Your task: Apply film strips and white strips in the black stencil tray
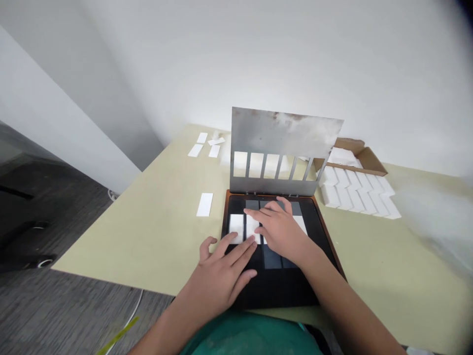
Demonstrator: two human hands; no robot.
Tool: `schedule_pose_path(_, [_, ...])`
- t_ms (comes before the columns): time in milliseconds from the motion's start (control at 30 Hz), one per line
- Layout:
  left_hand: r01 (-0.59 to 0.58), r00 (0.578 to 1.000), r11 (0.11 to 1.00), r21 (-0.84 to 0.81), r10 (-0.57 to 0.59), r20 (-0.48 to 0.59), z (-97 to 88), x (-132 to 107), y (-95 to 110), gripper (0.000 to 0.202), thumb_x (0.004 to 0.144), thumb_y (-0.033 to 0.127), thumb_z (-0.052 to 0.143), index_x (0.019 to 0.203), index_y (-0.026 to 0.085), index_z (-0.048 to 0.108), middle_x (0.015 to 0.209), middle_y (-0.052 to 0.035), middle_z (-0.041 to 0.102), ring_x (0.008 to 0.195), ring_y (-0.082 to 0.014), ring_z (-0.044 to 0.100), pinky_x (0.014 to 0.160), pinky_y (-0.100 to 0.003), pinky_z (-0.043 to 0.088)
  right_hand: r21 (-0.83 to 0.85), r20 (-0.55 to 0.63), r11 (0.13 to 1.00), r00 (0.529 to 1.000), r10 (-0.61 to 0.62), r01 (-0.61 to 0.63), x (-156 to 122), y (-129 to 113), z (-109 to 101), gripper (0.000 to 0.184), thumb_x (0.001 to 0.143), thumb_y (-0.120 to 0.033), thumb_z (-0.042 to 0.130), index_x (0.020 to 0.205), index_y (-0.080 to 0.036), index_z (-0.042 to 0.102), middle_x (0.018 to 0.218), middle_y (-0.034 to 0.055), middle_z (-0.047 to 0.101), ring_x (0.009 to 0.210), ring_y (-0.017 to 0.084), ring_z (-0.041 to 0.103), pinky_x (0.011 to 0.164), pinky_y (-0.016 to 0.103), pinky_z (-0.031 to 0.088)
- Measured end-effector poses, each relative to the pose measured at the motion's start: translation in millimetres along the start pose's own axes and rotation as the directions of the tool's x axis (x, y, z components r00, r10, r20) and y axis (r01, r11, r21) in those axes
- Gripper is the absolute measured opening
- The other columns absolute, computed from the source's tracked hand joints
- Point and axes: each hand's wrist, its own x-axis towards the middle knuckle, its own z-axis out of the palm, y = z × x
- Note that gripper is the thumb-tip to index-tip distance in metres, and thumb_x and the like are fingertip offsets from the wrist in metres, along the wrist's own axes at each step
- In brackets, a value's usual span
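My left hand (218, 276) lies flat with spread fingers on a black tray (277, 291), its fingertips at the lower end of a white rectangular strip (236, 228). My right hand (279, 229) rests over the tray's middle, with its fingers on a second white strip (253, 228). A third white strip (300, 224) shows beyond that hand, partly covered. Dark grey panels (272, 257) line the tray's black bed. Behind the tray, a hinged metal plate with a row of slots (281, 133) stands upright.
Loose white strips (201, 148) lie at the far left of a pale yellow table (148, 236), with another strip (204, 204) nearer. White blocks (354, 192) stand in staggered rows at the right, beside an opened cardboard box (364, 155). A grey floor lies left of the table.
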Motion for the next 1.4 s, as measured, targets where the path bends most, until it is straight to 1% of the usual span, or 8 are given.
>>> schedule_pose_path(233, [0.024, 1.000, 1.000, 0.011, -0.024, 0.003, 0.6, 8, -8, 0.038, 0.114, 0.039, 0.045, 0.145, 0.029, 0.065, 0.146, -0.0029, 0.068, 0.137, -0.0340, 0.054, 0.112, -0.053, 0.024, 0.030, 0.026, 0.999, 0.999, -0.025, 0.025, -3, -1, -7, 0.065, 0.095, 0.000, 0.050, 0.156, -0.023, 0.052, 0.110, 0.0068, 0.078, 0.115, 0.028, 0.057, 0.123, 0.060, 0.014])
schedule_pose_path(400, [-0.003, 0.999, 1.000, -0.004, 0.002, -0.045, 1.8, 12, -17, 0.034, 0.113, 0.036, 0.048, 0.140, 0.032, 0.068, 0.140, -0.0029, 0.072, 0.134, -0.0334, 0.056, 0.112, -0.052, 0.025, 0.067, 0.034, 0.997, 0.998, -0.045, 0.043, -6, -1, -12, 0.059, 0.103, -0.036, 0.067, 0.158, -0.024, 0.050, 0.114, 0.0076, 0.077, 0.117, 0.029, 0.057, 0.123, 0.062, 0.016])
schedule_pose_path(500, [-0.007, 0.998, 1.000, -0.021, 0.006, -0.056, 2.3, 14, -20, 0.031, 0.113, 0.033, 0.048, 0.134, 0.032, 0.072, 0.137, -0.0025, 0.074, 0.132, -0.0329, 0.056, 0.109, -0.050, 0.026, 0.080, 0.026, 0.996, 0.999, -0.046, 0.043, -2, 0, -9, 0.071, 0.096, -0.055, 0.073, 0.156, -0.025, 0.052, 0.117, 0.0076, 0.077, 0.118, 0.029, 0.057, 0.124, 0.060, 0.016])
schedule_pose_path(600, [0.004, 0.999, 0.999, -0.038, -0.006, -0.050, 1.8, 16, -20, 0.030, 0.112, 0.032, 0.049, 0.130, 0.032, 0.073, 0.137, -0.0027, 0.073, 0.130, -0.0322, 0.055, 0.105, -0.048, 0.027, 0.088, 0.019, 0.995, 0.999, -0.043, 0.041, 2, 1, -7, 0.080, 0.088, -0.063, 0.078, 0.155, -0.025, 0.054, 0.115, 0.0069, 0.078, 0.119, 0.030, 0.058, 0.125, 0.060, 0.014])
schedule_pose_path(767, [0.071, 0.996, 0.997, -0.041, -0.073, -0.043, 4.2, 15, -18, 0.032, 0.110, 0.031, 0.048, 0.128, 0.033, 0.074, 0.148, -0.0070, 0.063, 0.132, -0.0341, 0.051, 0.103, -0.051, 0.029, 0.096, 0.011, 0.995, 0.999, -0.034, 0.032, 5, 0, -5, 0.073, 0.091, -0.055, 0.079, 0.153, -0.024, 0.056, 0.112, 0.0063, 0.078, 0.117, 0.029, 0.059, 0.125, 0.060, 0.015])
schedule_pose_path(1033, [0.098, 0.995, 0.995, 0.017, -0.098, 0.022, 15.4, 13, -27, 0.042, 0.110, 0.034, 0.051, 0.150, 0.040, 0.058, 0.161, -0.0092, 0.047, 0.137, -0.0367, 0.045, 0.104, -0.055, 0.031, 0.102, -0.020, 0.995, 1.000, -0.005, 0.007, 3, 3, 1, 0.051, 0.100, -0.029, 0.072, 0.149, -0.030, 0.058, 0.114, 0.0042, 0.078, 0.116, 0.026, 0.059, 0.125, 0.057, 0.016])
schedule_pose_path(1200, [0.076, 0.997, 0.997, 0.028, -0.076, -0.013, 7.5, 11, -20, 0.042, 0.110, 0.033, 0.050, 0.152, 0.029, 0.058, 0.156, -0.0094, 0.056, 0.137, -0.0341, 0.046, 0.105, -0.051, 0.029, 0.089, -0.045, 0.996, 0.999, -0.001, 0.005, 5, 3, 5, 0.046, 0.101, -0.015, 0.062, 0.145, -0.030, 0.061, 0.115, 0.0045, 0.078, 0.114, 0.025, 0.060, 0.125, 0.057, 0.016])
schedule_pose_path(1400, [0.007, 1.000, 0.999, 0.042, -0.008, 0.017, 5.3, -1, -4, 0.041, 0.107, 0.038, 0.059, 0.146, 0.027, 0.063, 0.147, -0.0031, 0.066, 0.126, -0.0311, 0.051, 0.099, -0.046, 0.031, 0.058, -0.065, 0.998, 0.998, -0.011, 0.015, 5, 2, 6, 0.051, 0.097, -0.007, 0.059, 0.143, -0.030, 0.063, 0.110, 0.0044, 0.078, 0.113, 0.024, 0.061, 0.125, 0.057, 0.017])
